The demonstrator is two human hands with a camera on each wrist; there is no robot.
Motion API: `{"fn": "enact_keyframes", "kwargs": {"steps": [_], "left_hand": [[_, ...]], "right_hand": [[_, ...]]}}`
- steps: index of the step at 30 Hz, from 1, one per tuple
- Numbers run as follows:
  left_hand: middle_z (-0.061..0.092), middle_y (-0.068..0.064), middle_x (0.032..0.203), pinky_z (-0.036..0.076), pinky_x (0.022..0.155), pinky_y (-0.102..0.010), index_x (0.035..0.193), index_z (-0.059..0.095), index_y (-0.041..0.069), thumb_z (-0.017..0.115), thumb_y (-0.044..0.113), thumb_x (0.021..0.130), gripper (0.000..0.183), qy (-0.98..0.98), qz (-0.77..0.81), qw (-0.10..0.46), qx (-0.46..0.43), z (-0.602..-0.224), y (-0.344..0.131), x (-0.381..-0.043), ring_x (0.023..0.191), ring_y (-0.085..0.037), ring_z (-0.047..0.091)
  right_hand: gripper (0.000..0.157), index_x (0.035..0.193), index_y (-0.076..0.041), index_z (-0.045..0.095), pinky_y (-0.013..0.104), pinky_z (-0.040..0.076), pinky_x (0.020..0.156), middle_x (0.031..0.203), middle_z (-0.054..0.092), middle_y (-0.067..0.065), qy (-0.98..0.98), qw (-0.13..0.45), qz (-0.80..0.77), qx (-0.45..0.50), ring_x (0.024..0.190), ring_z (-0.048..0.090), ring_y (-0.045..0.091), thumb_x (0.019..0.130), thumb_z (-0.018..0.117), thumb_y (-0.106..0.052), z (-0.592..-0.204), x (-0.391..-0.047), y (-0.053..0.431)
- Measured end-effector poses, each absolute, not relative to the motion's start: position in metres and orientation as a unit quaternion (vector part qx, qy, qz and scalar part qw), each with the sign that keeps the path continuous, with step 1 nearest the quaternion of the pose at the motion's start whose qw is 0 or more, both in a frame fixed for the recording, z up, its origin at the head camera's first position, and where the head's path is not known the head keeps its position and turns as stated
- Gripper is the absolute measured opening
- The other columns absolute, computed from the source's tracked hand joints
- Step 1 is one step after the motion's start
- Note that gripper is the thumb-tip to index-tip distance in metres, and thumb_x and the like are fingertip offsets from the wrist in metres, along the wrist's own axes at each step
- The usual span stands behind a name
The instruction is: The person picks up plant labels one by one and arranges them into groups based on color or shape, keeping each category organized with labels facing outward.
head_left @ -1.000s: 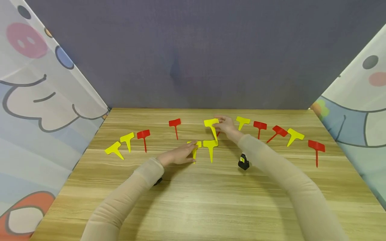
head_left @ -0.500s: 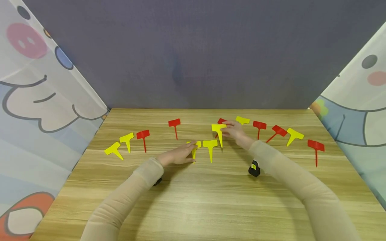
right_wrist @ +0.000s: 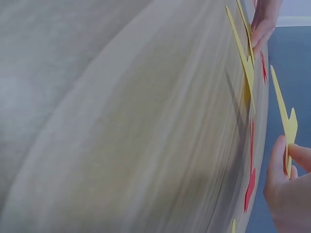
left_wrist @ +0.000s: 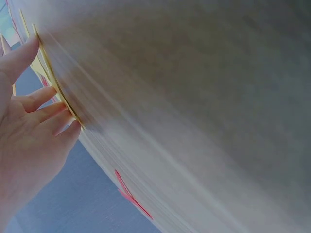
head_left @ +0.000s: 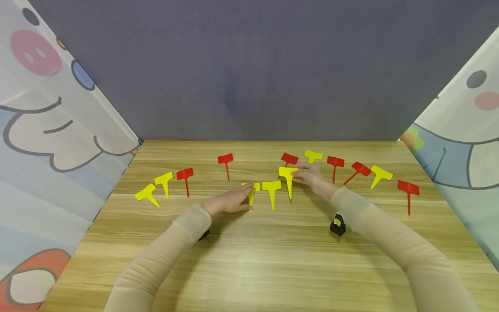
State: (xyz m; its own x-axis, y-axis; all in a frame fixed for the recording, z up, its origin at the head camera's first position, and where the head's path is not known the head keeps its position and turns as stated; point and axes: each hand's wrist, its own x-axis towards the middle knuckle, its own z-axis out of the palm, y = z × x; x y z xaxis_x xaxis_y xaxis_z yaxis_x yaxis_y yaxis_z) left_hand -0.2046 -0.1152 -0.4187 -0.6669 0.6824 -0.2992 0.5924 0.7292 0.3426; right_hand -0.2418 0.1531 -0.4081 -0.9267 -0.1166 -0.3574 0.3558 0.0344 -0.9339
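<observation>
- Counter (head_left: 257,264) bears T-shaped tags around both hands; the pinched yellow tag (head_left: 289,182) is at the right hand's (head_left: 312,177) fingertips, raised off the wood; the covered yellow tag (head_left: 251,199) lies flat under the left hand (head_left: 230,200); the middle yellow tag (head_left: 272,195) lies between the hands, touching neither; the nearest red tag (head_left: 290,158) lies just beyond the pinched one, partly hidden by it.
- Yellow, seven: two far left, one covered, one middle, one pinched, two toward the right; red, six: two left, the nearest one, three right.
- Left hand: fingers mostly straight, fingertips on its tag's head, thumb near the stem's point; right hand: narrowed, thumb and fingers pinching one end of its tag's crossbar.
</observation>
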Motion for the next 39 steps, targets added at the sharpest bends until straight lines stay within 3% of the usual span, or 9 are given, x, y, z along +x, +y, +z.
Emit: {"fn": "enact_keyframes", "kwargs": {"steps": [6, 15, 23, 39], "left_hand": [[0.006, -0.014, 0.147, 0.015, 0.108, -0.036, 0.137, 0.024, -0.002, 0.051, 0.031, 0.089, 0.064, 0.906, 0.106, 0.212, 0.351, -0.418, -0.115, -0.204, 0.133, -0.026, 0.013], [0.007, -0.014, 0.147, 0.015, 0.108, -0.036, 0.137, 0.024, -0.002, 0.051, 0.031, 0.089, 0.064, 0.905, 0.104, 0.211, 0.354, -0.418, -0.115, -0.206, 0.133, -0.026, 0.013], [0.006, -0.015, 0.147, 0.015, 0.108, -0.036, 0.137, 0.023, -0.002, 0.051, 0.031, 0.089, 0.065, 0.905, 0.103, 0.210, 0.356, -0.417, -0.115, -0.205, 0.133, -0.026, 0.012], [0.006, -0.014, 0.147, 0.014, 0.108, -0.037, 0.138, 0.023, -0.001, 0.051, 0.031, 0.089, 0.064, 0.905, 0.109, 0.216, 0.351, -0.415, -0.115, -0.205, 0.133, -0.026, 0.012]], "right_hand": [[0.047, 0.130, 0.008, 0.035, 0.034, 0.044, 0.089, 0.132, 0.034, 0.024, 0.700, 0.178, -0.686, 0.086, 0.090, 0.054, 0.015, 0.086, 0.049, 0.005, -0.411, -0.239, 0.159], [0.046, 0.130, 0.009, 0.034, 0.032, 0.045, 0.087, 0.134, 0.031, 0.023, 0.698, 0.201, -0.681, 0.094, 0.102, 0.050, 0.024, 0.087, 0.049, 0.005, -0.413, -0.235, 0.165], [0.045, 0.127, 0.011, 0.037, 0.032, 0.047, 0.084, 0.126, 0.036, 0.022, 0.697, 0.208, -0.678, 0.105, 0.077, 0.056, 0.009, 0.084, 0.050, 0.008, -0.419, -0.235, 0.166], [0.044, 0.126, 0.012, 0.038, 0.031, 0.047, 0.083, 0.134, 0.032, 0.025, 0.721, 0.219, -0.651, 0.094, 0.086, 0.056, 0.014, 0.085, 0.052, 0.005, -0.423, -0.233, 0.170]]}}
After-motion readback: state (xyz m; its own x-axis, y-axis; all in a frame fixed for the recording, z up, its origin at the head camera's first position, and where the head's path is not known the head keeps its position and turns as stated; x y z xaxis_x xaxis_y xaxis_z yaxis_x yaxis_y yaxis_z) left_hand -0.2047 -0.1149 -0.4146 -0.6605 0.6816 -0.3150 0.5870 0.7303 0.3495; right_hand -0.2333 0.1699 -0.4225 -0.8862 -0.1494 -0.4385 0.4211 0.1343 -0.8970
